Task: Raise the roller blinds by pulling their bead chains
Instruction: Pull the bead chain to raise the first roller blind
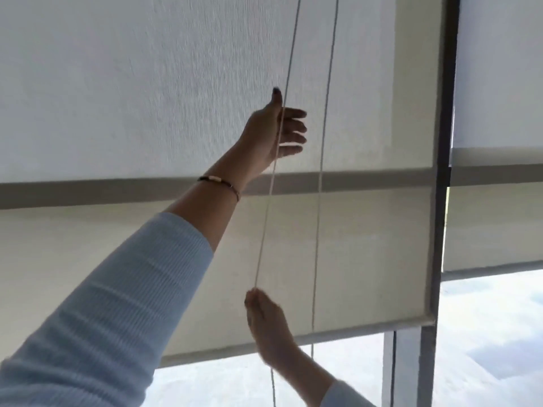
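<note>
White bead chain point(266, 227) hangs near-vertical

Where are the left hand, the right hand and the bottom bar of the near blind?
left hand point(276, 133), head view, on the palm, open around the chain strand.
right hand point(269, 321), head view, on the back of the hand, pinching the same strand.
bottom bar point(323, 336), head view, on its right half.

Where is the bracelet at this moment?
In the head view, the bracelet sits on the left wrist, just left of centre, between the blue sleeve and the left hand reaching for the bead chain.
</note>
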A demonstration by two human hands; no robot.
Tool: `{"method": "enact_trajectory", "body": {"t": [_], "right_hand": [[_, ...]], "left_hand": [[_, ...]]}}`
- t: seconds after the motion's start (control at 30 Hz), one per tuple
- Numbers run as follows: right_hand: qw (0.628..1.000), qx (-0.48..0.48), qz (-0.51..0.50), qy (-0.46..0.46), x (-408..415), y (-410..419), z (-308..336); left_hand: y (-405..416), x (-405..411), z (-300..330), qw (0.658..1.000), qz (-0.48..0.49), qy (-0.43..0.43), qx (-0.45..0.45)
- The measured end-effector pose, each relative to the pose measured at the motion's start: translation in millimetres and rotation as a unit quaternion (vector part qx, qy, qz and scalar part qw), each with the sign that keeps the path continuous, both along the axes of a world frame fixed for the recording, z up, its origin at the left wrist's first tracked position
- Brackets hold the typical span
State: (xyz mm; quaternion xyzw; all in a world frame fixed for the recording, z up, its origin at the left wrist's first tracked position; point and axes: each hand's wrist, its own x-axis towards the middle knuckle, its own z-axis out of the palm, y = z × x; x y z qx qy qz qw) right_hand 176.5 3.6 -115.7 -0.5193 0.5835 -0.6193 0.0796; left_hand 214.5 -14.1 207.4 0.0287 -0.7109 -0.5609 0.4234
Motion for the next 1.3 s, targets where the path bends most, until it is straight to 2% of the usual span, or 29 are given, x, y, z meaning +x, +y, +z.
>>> {"method": "enact_trajectory", "body": {"t": [0.1, 0.17, 0.2, 0.3, 0.37, 0.43, 0.53, 0.63, 0.77, 0.9, 0.97, 1.03, 1.1, 1.17, 1.23, 1.3], "right_hand": [[0.990, 0.133, 0.026, 0.051, -3.2, 6.1, -50.8], [0.971, 0.201, 0.046, 0.120, -19.8, 13.6, -56.9], [0.966, 0.223, 0.052, 0.119, -29.3, 17.6, -49.8], [0.979, 0.187, 0.032, -0.068, -61.9, 28.7, 2.0], [0.971, 0.148, 0.042, -0.182, -82.6, 37.6, 52.4], [0.963, 0.107, 0.079, -0.236, -95.4, 49.0, 108.1], [0.951, -0.012, 0.109, -0.289, -98.1, 66.7, 188.0], [0.961, -0.069, 0.074, -0.256, -102.4, 82.0, 251.0], [0.951, 0.007, 0.165, -0.262, -98.6, 93.8, 303.4], [0.952, 0.014, 0.216, -0.219, -85.4, 97.6, 332.9], [0.964, -0.017, 0.178, -0.194, -70.9, 90.0, 334.3], [0.978, -0.116, 0.087, -0.152, -54.6, 77.8, 324.5], [0.968, -0.236, -0.001, -0.089, -44.7, 70.2, 310.9], [0.958, -0.282, -0.022, -0.055, -44.6, 70.0, 301.3], [0.955, -0.291, -0.023, -0.048, -48.4, 72.5, 291.7], [0.954, -0.297, -0.035, -0.038, -52.0, 71.7, 278.5]], "left_hand": [[18.1, -8.6, 16.3, 0.998, 0.007, 0.052, 0.039], [20.2, -8.8, 1.4, 0.994, -0.007, 0.088, 0.057], [20.2, -6.9, -9.9, 0.992, -0.021, 0.109, 0.068], [18.8, 4.3, -33.9, 0.985, -0.057, 0.145, 0.077], [19.7, 10.0, -47.0, 0.985, -0.066, 0.143, 0.075], [21.8, 10.2, -67.9, 0.985, -0.071, 0.132, 0.087], [24.3, 3.5, -112.7, 0.984, -0.076, 0.113, 0.116], [25.1, -2.2, -156.6, 0.981, -0.089, 0.088, 0.145], [21.7, -0.7, -204.4, 0.981, -0.072, 0.058, 0.172], [21.2, 2.7, -226.0, 0.983, -0.050, 0.036, 0.171], [21.5, 2.8, -230.9, 0.982, -0.057, 0.031, 0.178], [20.0, 1.3, -233.7, 0.978, -0.091, 0.021, 0.188], [17.9, -0.1, -233.1, 0.969, -0.141, 0.003, 0.201], [13.8, 0.9, -227.0, 0.964, -0.156, 0.004, 0.214], [8.1, 3.8, -209.7, 0.972, -0.109, 0.029, 0.204], [-0.5, 6.3, -178.0, 0.984, 0.004, 0.055, 0.171]]}}
